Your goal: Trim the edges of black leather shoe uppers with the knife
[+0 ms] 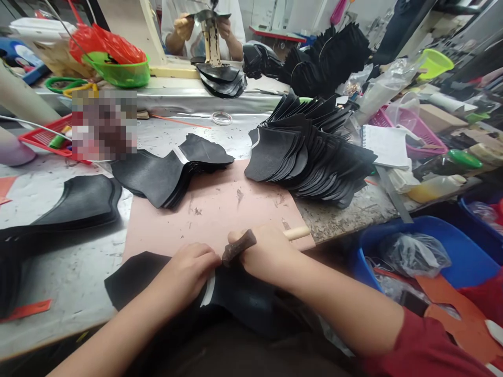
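My right hand [263, 254] is closed around a hammer [240, 246]. Its dark head sticks out on the thumb side and its pale wooden handle out the other. Under both hands, at the front edge of the table, lies a black leather piece [137, 275] with a white strip [208, 290] across its middle. My left hand [194, 269] grips this piece beside the strip, with its fingertips close to the hammer head. Just beyond lies a pink board [236, 201]. On its far left part rests a stack of similar leather pieces [157, 173], the top one with a white strip.
A large fanned pile of black pieces [310, 157] stands to the right, and another stack [84, 201] to the left. A blue bin [463, 262] is below the table's right side. Across the table, a co-worker's hands [183, 26] hold a black piece at a machine post [212, 44].
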Motion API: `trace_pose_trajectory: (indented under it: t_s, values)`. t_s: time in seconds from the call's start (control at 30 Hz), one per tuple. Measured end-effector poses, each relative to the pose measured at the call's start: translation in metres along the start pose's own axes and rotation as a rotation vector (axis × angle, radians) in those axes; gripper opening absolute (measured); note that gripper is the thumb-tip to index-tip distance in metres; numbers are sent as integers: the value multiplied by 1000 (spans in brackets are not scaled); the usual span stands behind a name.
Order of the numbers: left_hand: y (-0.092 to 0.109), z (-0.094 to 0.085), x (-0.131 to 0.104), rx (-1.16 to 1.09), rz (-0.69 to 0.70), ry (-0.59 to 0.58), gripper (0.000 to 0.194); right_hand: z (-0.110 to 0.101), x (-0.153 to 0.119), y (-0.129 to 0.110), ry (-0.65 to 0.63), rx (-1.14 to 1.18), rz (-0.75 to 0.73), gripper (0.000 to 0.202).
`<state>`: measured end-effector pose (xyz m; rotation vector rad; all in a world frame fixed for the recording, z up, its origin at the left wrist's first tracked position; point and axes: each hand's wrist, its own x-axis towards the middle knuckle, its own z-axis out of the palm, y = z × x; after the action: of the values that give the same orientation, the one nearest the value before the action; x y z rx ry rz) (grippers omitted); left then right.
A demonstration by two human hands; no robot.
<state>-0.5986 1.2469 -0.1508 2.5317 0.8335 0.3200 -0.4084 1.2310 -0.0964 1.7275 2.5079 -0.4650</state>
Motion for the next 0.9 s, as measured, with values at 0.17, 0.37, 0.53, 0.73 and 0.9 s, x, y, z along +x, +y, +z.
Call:
trace_pose_trajectory:
  t_s: [0.17,0.37,0.53,0.73,0.9]
  values:
    - [-2,-1,-5,80,33,4,29,-1,1,-4,18,10,-3,20]
    - [-6,0,-13,143,84,64,31,0,4,-8,-20,-24,-22,20]
    - [-11,-5,-17,38,86,37,30,1,5,-15,4,17,-31,20]
    - [-18,-8,-21,46,133,36,31,-1,6,-21,5,15,3,19]
    - [-22,-13,-22,68,170,-40,34,2,9,-25,-64,-35,-20,18]
